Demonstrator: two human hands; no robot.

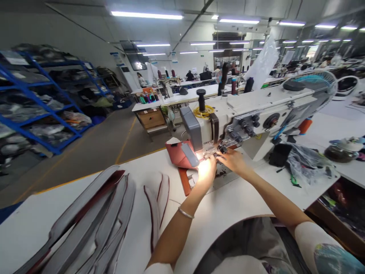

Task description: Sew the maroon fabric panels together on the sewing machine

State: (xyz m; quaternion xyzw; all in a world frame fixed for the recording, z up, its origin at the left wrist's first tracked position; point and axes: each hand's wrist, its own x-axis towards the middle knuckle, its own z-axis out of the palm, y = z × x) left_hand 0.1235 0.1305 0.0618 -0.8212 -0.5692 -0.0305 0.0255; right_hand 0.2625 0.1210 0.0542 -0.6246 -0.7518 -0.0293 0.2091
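My left hand (pixel 207 169) is under the bright lamp of a white sewing machine (pixel 228 108), close to the needle area. Its fingers are pressed together, and glare hides what is in them. Just right of it, my right hand (pixel 234 161) has its fingers bent around something dark by the presser foot, too small to make out. A red leather-like piece (pixel 179 154) with a grey part (pixel 189 154) lies beside the machine head, left of my left hand. An orange-brown strip (pixel 184 182) sticks out below it on the table.
Grey strips with dark red edges (pixel 105 213) are piled on the left of the white table (pixel 137 247); two more (pixel 156 201) lie nearer. To the right are a clear plastic bag (pixel 303 161) and a round dark jar (pixel 342 150). Blue shelves (pixel 48 102) stand beyond the aisle.
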